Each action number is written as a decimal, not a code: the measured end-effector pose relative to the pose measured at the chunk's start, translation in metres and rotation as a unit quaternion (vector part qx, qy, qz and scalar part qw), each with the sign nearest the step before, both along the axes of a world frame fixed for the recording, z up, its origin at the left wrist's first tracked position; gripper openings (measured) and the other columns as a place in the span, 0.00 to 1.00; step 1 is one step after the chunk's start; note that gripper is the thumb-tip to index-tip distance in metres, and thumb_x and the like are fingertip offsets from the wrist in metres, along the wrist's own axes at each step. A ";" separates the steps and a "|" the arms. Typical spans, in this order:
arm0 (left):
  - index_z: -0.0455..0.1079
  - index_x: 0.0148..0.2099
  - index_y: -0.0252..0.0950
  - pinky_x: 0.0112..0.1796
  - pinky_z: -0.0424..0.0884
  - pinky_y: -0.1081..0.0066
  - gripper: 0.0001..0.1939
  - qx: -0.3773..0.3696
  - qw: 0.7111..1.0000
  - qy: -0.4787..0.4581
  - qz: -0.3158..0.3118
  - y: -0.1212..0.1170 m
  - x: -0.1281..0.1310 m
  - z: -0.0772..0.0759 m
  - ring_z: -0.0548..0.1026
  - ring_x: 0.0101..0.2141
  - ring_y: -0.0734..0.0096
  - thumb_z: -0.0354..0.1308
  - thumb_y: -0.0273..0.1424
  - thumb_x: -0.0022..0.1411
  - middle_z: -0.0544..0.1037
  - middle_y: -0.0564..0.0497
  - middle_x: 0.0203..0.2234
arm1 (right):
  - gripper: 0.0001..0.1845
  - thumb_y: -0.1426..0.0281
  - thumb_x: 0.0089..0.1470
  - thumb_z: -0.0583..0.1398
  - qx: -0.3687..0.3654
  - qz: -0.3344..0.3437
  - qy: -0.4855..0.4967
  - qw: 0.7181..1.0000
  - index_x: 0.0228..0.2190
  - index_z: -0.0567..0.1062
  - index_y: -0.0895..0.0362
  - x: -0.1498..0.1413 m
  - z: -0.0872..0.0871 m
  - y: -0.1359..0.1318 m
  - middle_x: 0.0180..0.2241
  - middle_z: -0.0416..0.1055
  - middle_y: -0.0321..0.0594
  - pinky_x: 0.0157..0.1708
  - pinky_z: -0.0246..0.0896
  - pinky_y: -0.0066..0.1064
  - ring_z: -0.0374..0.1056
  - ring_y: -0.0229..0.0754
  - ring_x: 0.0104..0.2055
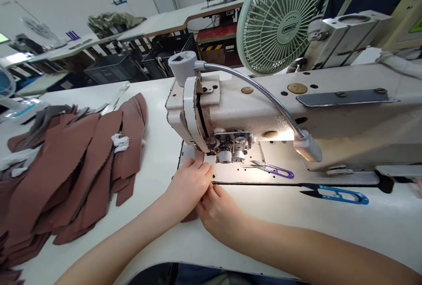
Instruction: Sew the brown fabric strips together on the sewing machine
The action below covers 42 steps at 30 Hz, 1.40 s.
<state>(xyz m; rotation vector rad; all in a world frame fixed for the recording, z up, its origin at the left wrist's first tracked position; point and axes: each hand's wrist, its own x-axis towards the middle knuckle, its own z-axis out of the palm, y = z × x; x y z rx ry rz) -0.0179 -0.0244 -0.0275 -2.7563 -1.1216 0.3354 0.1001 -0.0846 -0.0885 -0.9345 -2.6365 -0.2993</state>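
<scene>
1. The sewing machine (250, 115) is cream-painted metal, chipped along its edges, with shiny round knobs low on its head
2. A ribbed, bendable metal neck (257, 88) arches across it to a pale lamp head (307, 146), lit above the machine's flat bed
3. On the smooth white table (148, 241), at left, overlapping brown cut pieces (85, 166) lie matte, long and curved, with dark edges and a crumpled white scrap (120, 143) on top
4. Slim purple snips (280, 171) rest on the bed; blue snips (344, 194) lie just in front
5. The brown strip (199, 156) looks flat, matte and narrow; it runs from below the machine head towards the person, its middle hidden by the hands
6. The left hand (193, 184) covers it, fingers bent; I cannot tell whether it grips or only presses
7. The right hand (222, 217), just beside, pinches the strip with bunched fingertips
</scene>
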 end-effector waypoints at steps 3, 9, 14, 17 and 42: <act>0.68 0.32 0.34 0.33 0.61 0.67 0.08 -0.008 0.999 -0.032 0.012 0.002 -0.001 -0.002 0.68 0.32 0.65 0.52 0.19 0.60 0.71 0.49 0.26 | 0.15 0.79 0.54 0.52 0.017 0.002 0.016 1.000 0.42 0.73 0.71 0.001 -0.004 -0.001 0.35 0.75 0.61 0.34 0.60 0.43 0.70 0.54 0.40; 0.70 0.41 0.33 0.35 0.63 0.66 0.09 0.033 0.998 -0.045 -0.001 0.009 -0.003 -0.010 0.70 0.36 0.62 0.51 0.20 0.61 0.72 0.47 0.29 | 0.18 0.81 0.52 0.51 0.076 -0.006 0.036 0.996 0.43 0.73 0.76 0.004 -0.009 -0.002 0.38 0.75 0.65 0.36 0.60 0.44 0.70 0.57 0.43; 0.69 0.42 0.32 0.33 0.62 0.66 0.10 0.012 1.000 -0.009 -0.019 0.003 -0.003 -0.003 0.69 0.38 0.61 0.49 0.19 0.62 0.73 0.46 0.30 | 0.17 0.81 0.50 0.51 0.076 -0.018 0.024 0.997 0.39 0.76 0.72 0.009 -0.003 0.002 0.35 0.76 0.59 0.36 0.61 0.43 0.71 0.55 0.41; 0.69 0.35 0.33 0.33 0.61 0.66 0.09 -0.008 1.000 -0.025 -0.017 0.004 -0.004 -0.003 0.69 0.32 0.65 0.48 0.20 0.62 0.72 0.48 0.26 | 0.18 0.82 0.50 0.51 0.085 -0.024 0.023 0.996 0.40 0.75 0.73 0.011 -0.002 0.004 0.35 0.76 0.60 0.35 0.61 0.42 0.71 0.55 0.41; 0.67 0.31 0.34 0.31 0.63 0.71 0.10 0.035 0.985 -0.165 -0.033 0.021 -0.015 -0.024 0.66 0.30 0.69 0.48 0.21 0.62 0.66 0.50 0.25 | 0.19 0.81 0.57 0.49 0.017 -0.030 0.011 0.999 0.46 0.73 0.74 0.017 -0.011 0.011 0.46 0.72 0.62 0.36 0.64 0.39 0.67 0.54 0.49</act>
